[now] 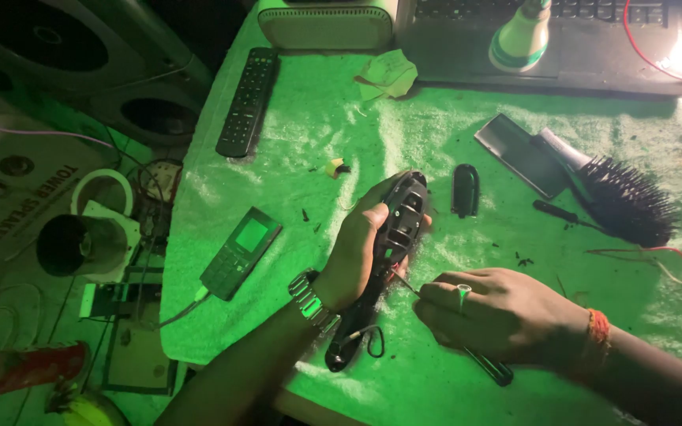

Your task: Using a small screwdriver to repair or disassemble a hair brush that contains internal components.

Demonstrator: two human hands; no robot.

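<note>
Head view. The left hand (357, 252) is wrapped around an opened black plastic handheld appliance (392, 237), long and curved, its inner cavities exposed and facing up. The casing is hard, matte and ribbed inside; a thin wire loop (371, 339) hangs from its lower end, just below the left wrist, which carries a metal link watch (312, 302). The appliance is held tilted above the counter (294, 150), upper end pointing away from the person.

The right hand (499, 315), wearing a ring, is closed on a slim screwdriver (475, 355). The dark handle protrudes behind the hand; the thin metal shaft reaches left to the side of the appliance, just beside the left hand's fingers.

The counter is covered with a coarse, towel-like green cloth. Beyond the right hand lie a small oval black cover (465, 189), a flat dark rectangular panel (518, 154) and a bristled black hairbrush (621, 197). To the left of the left hand lie a small keypad phone (240, 252) and, farther off, a long black remote control (248, 101).
</note>
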